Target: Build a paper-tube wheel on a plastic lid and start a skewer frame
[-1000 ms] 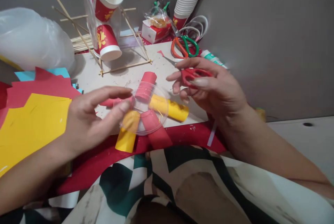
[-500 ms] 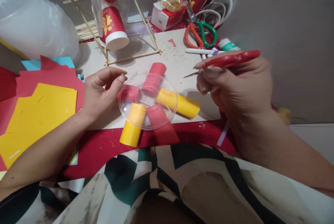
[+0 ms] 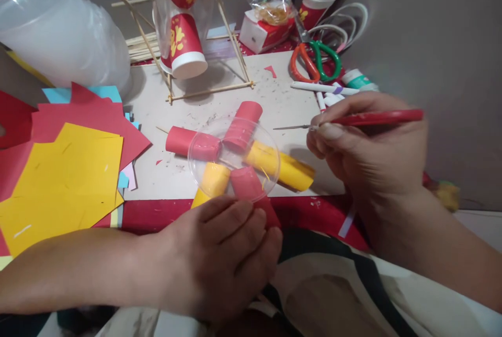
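Observation:
In my right hand (image 3: 364, 148) is a pair of red-handled scissors (image 3: 388, 117), its thin blade pointing left above the board. My left hand (image 3: 235, 253), slightly blurred, curls its fingers at the front red paper tube (image 3: 247, 180), with the thumb hidden. A round clear plastic disc (image 3: 192, 169) bears several red and yellow paper tubes set around it like spokes. A yellow paper tube (image 3: 296, 167) extends right, and another red paper tube (image 3: 180, 141) points left with a thin stick at its end. My left hand covers part of the front yellow tube (image 3: 212, 182).
Red and yellow paper sheets (image 3: 70, 169) lie at left, before a stack of clear plastic cups (image 3: 74, 38). Behind the disc stands a stick frame (image 3: 212, 91) with red paper cups (image 3: 188, 38). Larger scissors (image 3: 314, 62) and white sticks (image 3: 321, 87) lie back right.
My left hand has moved from the disc's left side to the front, over the red tube. The scissors in my right hand have tilted more level. The view has shifted slightly.

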`<act>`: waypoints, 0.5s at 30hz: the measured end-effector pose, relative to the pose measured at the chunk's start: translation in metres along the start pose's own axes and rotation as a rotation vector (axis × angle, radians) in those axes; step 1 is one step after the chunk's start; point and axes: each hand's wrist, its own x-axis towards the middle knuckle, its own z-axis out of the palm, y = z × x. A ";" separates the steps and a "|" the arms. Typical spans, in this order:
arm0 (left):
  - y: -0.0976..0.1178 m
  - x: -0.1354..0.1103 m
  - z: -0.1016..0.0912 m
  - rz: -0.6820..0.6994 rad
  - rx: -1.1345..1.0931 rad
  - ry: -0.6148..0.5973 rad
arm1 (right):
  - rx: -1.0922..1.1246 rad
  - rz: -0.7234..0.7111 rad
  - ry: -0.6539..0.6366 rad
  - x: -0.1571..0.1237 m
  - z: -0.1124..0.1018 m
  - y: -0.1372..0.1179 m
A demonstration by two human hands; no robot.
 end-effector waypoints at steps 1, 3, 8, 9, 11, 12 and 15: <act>0.003 -0.002 0.004 0.009 0.052 -0.006 | -0.019 0.008 -0.013 -0.001 0.000 0.000; 0.005 -0.005 0.010 -0.041 0.144 -0.044 | -0.038 0.006 0.010 -0.005 0.001 0.000; 0.001 -0.006 0.019 -0.058 0.315 -0.119 | -0.053 0.051 0.135 -0.014 0.010 -0.006; 0.000 -0.007 0.020 -0.069 0.324 -0.125 | -0.062 0.059 0.144 -0.015 0.011 -0.008; -0.002 -0.007 0.022 -0.086 0.328 -0.137 | -0.066 0.050 0.139 -0.017 0.015 -0.012; -0.002 -0.007 0.024 -0.090 0.328 -0.136 | -0.060 0.046 0.128 -0.017 0.015 -0.014; -0.004 -0.008 0.028 -0.091 0.322 -0.129 | -0.061 0.058 0.036 -0.018 0.017 -0.021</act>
